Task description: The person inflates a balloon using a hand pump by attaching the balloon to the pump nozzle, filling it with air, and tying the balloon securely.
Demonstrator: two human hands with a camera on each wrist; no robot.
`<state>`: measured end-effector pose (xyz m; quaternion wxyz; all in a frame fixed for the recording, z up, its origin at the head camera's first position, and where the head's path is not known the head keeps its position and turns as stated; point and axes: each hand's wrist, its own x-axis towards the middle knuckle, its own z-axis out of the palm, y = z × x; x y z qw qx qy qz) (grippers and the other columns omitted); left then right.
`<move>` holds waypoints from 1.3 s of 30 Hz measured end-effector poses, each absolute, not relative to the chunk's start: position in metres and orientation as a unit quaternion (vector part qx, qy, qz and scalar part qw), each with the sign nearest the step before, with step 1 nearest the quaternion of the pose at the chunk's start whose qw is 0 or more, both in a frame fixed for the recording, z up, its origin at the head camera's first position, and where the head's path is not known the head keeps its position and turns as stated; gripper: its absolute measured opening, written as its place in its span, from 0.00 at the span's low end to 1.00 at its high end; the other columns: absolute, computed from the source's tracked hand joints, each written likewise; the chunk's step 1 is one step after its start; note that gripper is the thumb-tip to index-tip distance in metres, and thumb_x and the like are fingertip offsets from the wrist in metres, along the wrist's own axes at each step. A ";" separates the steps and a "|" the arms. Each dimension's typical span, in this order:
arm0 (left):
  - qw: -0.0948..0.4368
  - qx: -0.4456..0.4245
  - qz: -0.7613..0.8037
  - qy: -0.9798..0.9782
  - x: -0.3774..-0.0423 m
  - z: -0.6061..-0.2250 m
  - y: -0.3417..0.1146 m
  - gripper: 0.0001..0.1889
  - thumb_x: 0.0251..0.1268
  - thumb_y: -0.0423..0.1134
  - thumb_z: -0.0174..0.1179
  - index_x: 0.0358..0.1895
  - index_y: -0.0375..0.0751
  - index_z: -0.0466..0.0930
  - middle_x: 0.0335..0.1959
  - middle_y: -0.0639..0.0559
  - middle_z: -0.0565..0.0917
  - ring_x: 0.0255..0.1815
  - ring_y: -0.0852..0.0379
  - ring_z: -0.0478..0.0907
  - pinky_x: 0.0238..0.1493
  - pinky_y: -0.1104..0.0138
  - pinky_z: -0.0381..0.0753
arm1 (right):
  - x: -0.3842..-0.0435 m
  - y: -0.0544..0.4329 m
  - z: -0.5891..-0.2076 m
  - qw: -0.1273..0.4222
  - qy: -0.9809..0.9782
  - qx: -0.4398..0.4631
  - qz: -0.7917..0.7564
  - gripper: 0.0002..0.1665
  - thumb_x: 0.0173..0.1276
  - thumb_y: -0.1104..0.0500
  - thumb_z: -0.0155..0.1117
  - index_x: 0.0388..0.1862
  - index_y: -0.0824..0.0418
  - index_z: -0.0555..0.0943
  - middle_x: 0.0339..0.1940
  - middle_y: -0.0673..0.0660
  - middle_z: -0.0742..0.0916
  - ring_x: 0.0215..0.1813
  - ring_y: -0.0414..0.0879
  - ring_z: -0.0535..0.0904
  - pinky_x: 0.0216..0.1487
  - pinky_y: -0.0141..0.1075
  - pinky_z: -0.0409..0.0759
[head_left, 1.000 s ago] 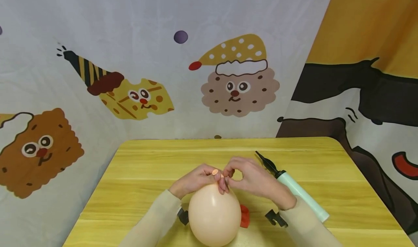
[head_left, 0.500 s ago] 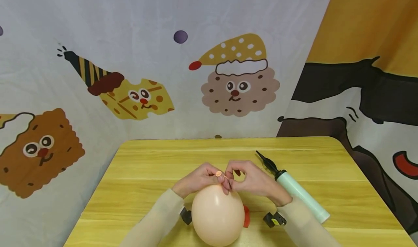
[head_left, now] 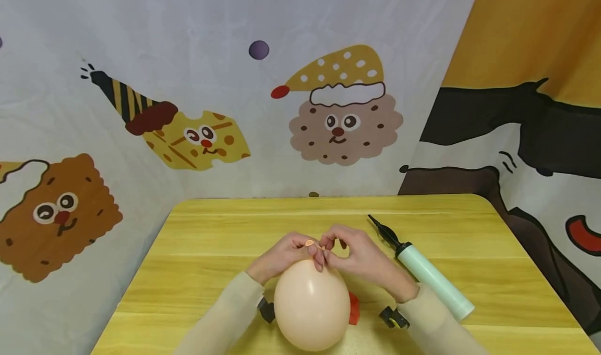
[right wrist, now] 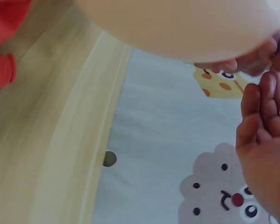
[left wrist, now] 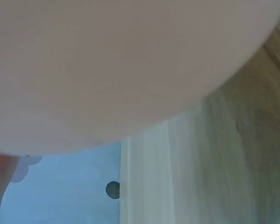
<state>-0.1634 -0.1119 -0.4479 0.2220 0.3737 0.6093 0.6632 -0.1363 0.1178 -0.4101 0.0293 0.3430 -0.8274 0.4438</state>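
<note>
A peach-coloured inflated balloon (head_left: 312,308) hangs below both hands, its neck upward. My left hand (head_left: 284,256) pinches the neck, and the rolled orange lip (head_left: 309,243) pokes out above its thumb. On the other side, my right hand (head_left: 361,256) has thumb and index finger pinched together at the neck, against the left fingertips. In the right wrist view the right hand (right wrist: 266,149) shows curled fingers meeting the left hand beneath the balloon (right wrist: 186,28). The balloon (left wrist: 121,65) fills most of the left wrist view and hides the left hand. The fingers cover most of the neck.
On the wooden table (head_left: 211,240), a mint-green hand pump (head_left: 436,279) with a black nozzle lies right of the right hand. A red uninflated balloon (head_left: 354,309), partly hidden, lies behind the peach one. Black devices (head_left: 393,317) sit at the wrists. A cartoon-printed cloth (head_left: 211,42) hangs behind.
The peach balloon and both hands have shifted slightly right, then a little upward in view. Both hands stay at the neck, with small movements of the right fingers. The pump stays put.
</note>
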 end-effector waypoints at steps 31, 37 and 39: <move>0.208 0.389 0.681 0.585 -0.167 -0.448 -0.110 0.25 0.82 0.49 0.53 0.37 0.25 0.82 0.36 0.52 0.87 0.48 0.57 0.82 0.55 0.65 0.81 | -0.128 0.104 -0.408 0.295 -0.797 0.412 0.328 0.08 0.58 0.65 0.78 0.32 0.56 0.86 0.28 0.45 0.86 0.32 0.38 0.80 0.36 0.34 0.81; 0.219 0.395 0.684 0.572 -0.165 -0.442 -0.106 0.27 0.80 0.49 0.57 0.37 0.20 0.81 0.35 0.57 0.88 0.45 0.58 0.84 0.50 0.69 0.82 | -0.130 0.108 -0.408 0.240 -0.785 0.402 0.407 0.13 0.54 0.70 0.69 0.30 0.52 0.82 0.29 0.43 0.83 0.33 0.37 0.78 0.36 0.33 0.80; 0.225 0.398 0.686 0.566 -0.164 -0.439 -0.104 0.27 0.78 0.46 0.60 0.37 0.16 0.79 0.34 0.58 0.89 0.44 0.60 0.85 0.48 0.69 0.84 | -0.129 0.111 -0.410 0.181 -0.783 0.388 0.451 0.17 0.54 0.72 0.66 0.30 0.48 0.81 0.29 0.41 0.82 0.33 0.37 0.77 0.35 0.33 0.78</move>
